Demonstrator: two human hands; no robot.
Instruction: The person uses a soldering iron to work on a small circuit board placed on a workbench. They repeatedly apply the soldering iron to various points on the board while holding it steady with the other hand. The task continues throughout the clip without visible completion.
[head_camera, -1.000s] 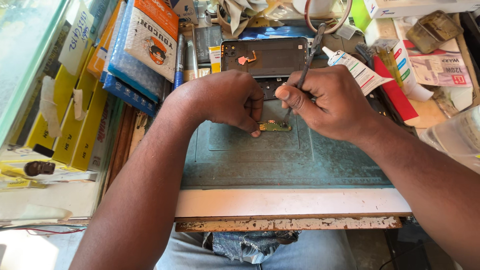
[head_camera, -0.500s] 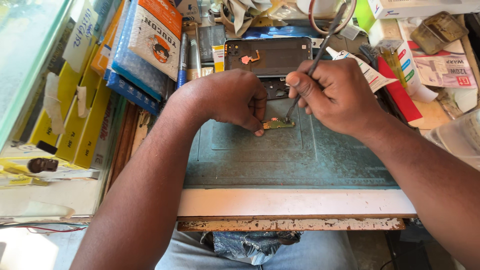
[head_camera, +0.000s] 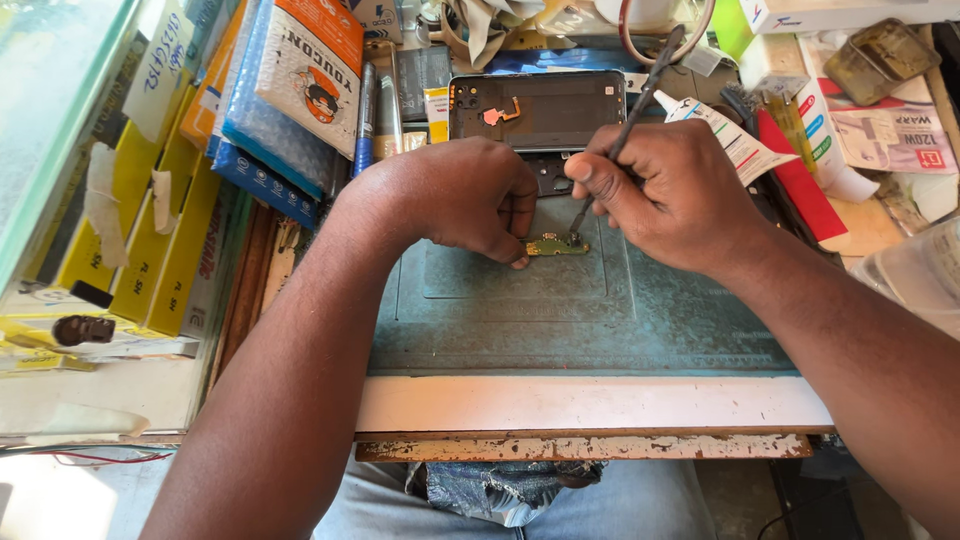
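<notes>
Small flat greenish-gold circuit board (head_camera: 556, 245)

bubble-wrap packets (head_camera: 270, 110) | yellow boxes (head_camera: 150, 240) | glue tube (head_camera: 725, 135) | red card (head_camera: 795, 180)

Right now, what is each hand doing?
Left hand: curled closed, fingertips pinning the small green circuit board to the mat.
Right hand: closed on a thin metal tool.

Cluttered daylit workbench (head_camera: 590, 405) — worn teal mat (head_camera: 560, 320), glass pane (head_camera: 50, 110) at left
</notes>
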